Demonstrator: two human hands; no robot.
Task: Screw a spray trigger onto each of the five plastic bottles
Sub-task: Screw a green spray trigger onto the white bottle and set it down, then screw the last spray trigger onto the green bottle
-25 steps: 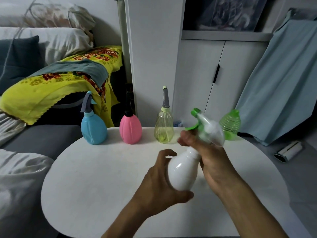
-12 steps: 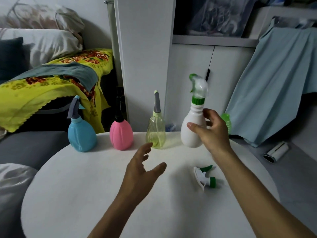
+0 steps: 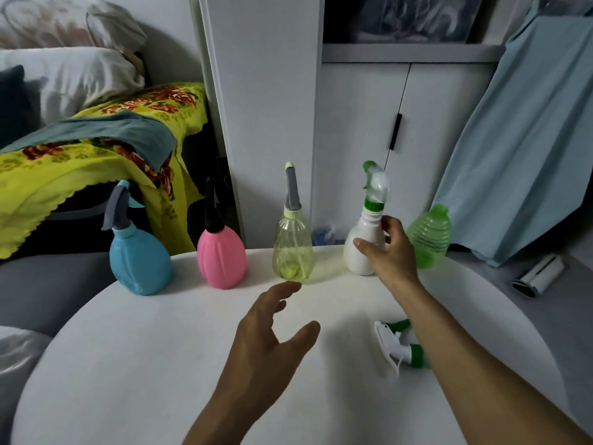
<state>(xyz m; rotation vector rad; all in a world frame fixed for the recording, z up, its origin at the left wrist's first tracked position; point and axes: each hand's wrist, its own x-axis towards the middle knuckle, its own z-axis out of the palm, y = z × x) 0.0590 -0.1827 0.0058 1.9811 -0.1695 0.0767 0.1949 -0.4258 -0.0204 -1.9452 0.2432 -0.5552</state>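
Bottles stand in a row along the far edge of the table (image 3: 128, 364), probably so finished ones stay clear of the working space in front. Taking the white bottle (image 3: 361, 252) as landmark: the yellow bottle (image 3: 292, 248), pink bottle (image 3: 221, 256) and blue bottle (image 3: 138, 261) run off to its left, each with a trigger fitted, and the green bottle (image 3: 430, 236) stands just to its right with a bare neck. The white bottle carries its own trigger too, so four of five look done.

My right hand (image 3: 390, 252) curls around the white bottle's shoulder, seemingly steadying it upright in line. My left hand (image 3: 269, 335) hovers nearer than the bottles with fingers spread, holding nothing. The loose trigger (image 3: 398, 345) lies on the table in front of the white bottle, beside my right forearm, presumably kept handy for the green bottle.

No brand, label or writing can be read on anything.
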